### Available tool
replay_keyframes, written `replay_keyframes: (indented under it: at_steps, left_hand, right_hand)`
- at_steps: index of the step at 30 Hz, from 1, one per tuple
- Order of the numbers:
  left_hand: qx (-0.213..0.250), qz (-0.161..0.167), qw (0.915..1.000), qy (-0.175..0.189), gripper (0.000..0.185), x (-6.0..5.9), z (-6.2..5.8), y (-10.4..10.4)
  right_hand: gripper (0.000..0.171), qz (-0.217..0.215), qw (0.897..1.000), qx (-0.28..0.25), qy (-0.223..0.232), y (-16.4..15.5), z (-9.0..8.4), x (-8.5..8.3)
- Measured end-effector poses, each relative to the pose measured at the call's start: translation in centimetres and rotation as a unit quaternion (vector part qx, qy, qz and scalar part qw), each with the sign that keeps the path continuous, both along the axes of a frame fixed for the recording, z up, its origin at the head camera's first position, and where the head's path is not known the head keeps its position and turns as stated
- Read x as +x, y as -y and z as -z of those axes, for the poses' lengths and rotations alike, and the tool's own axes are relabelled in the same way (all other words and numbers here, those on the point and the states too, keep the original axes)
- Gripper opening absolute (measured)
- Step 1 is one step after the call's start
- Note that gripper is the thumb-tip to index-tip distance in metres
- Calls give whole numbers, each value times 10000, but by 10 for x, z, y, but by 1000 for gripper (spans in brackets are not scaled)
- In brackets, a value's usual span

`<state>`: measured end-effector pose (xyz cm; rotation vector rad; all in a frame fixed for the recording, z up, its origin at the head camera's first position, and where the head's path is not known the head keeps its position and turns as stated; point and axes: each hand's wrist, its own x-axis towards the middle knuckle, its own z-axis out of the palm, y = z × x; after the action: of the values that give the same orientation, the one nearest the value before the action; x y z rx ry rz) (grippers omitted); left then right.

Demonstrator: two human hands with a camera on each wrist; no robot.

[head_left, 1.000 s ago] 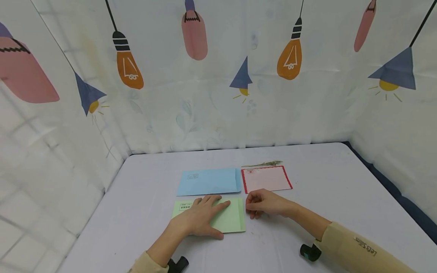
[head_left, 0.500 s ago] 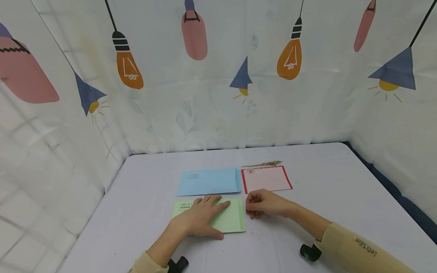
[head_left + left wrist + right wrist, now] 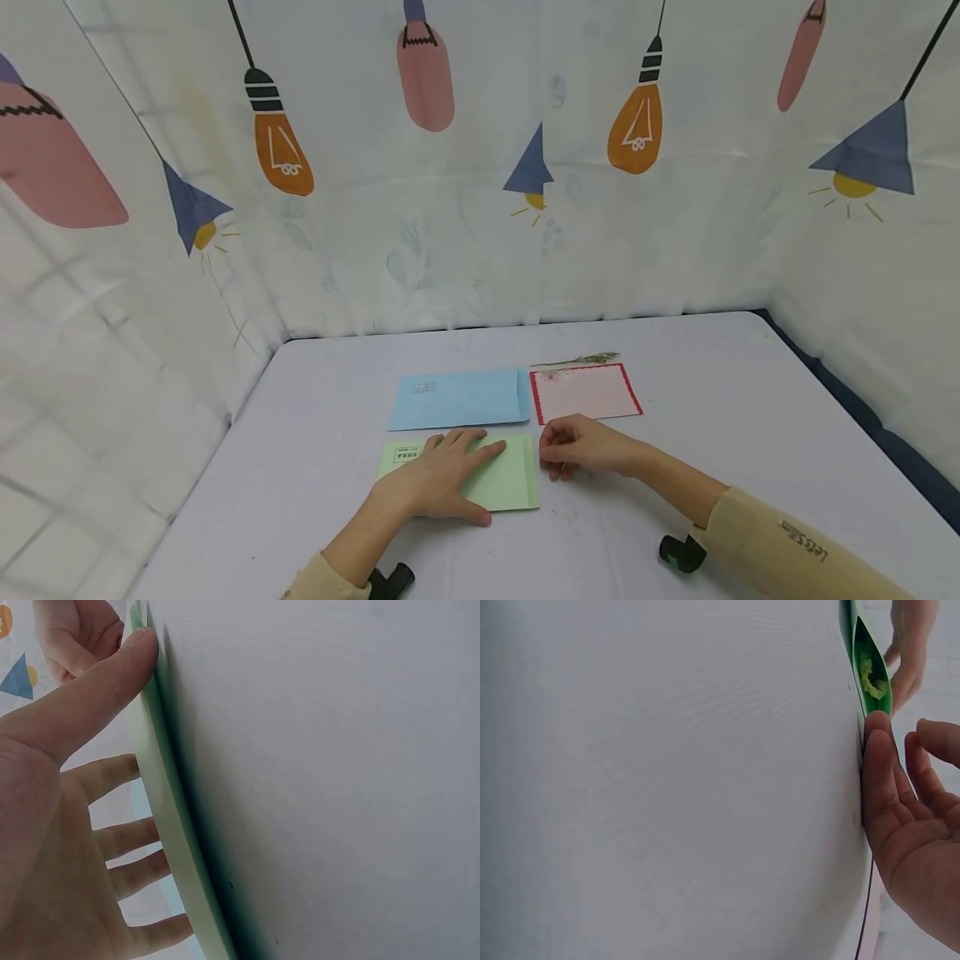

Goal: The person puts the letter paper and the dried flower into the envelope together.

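white table [image 3: 712,433], lamp-print curtain behind. green envelope [image 3: 510,487] lies near front edge, open mouth facing right. left hand [image 3: 442,475] flat on it, fingers straight. right hand [image 3: 581,448] loosely curled at the mouth, touching table, holding nothing. blue envelope [image 3: 459,399] and pink card [image 3: 585,393] just behind; bare cloth either side.

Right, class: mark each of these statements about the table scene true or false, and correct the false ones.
1. The left hand lies flat on the green envelope. True.
2. The blue envelope lies nearer the person than the green one. False: it lies farther away, behind the green one.
3. The right hand rests at the green envelope's right end, fingers curled. True.
4. The pink card has a blue border. False: its border is red.
5. A thin dried sprig lies just beyond the pink card. True.
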<state>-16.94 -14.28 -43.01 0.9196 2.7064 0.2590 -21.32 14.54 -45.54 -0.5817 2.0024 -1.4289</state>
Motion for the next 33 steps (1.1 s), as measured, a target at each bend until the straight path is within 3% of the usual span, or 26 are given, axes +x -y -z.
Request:
replay_keyframes:
  at_steps: [10, 16, 24, 33]
  left_hand:
    - [167, 6, 9998, 122, 93, -1, -6, 0]
    - [263, -30, 9996, 76, 88, -8, -10, 1]
    - [358, -148, 9992, 36, 82, -26, -16, 1]
    - [263, -413, 9983, -324, 75, -57, -18, 2]
  right_hand:
    - [17, 30, 9995, 133, -275, -2, -6, -3]
    - [14, 66, 9984, 164, -542, -2, -11, -9]
    - [15, 231, 9976, 266, -588, -7, -14, -18]
    - [18, 739, 9955, 166, -566, -29, -22, -37]
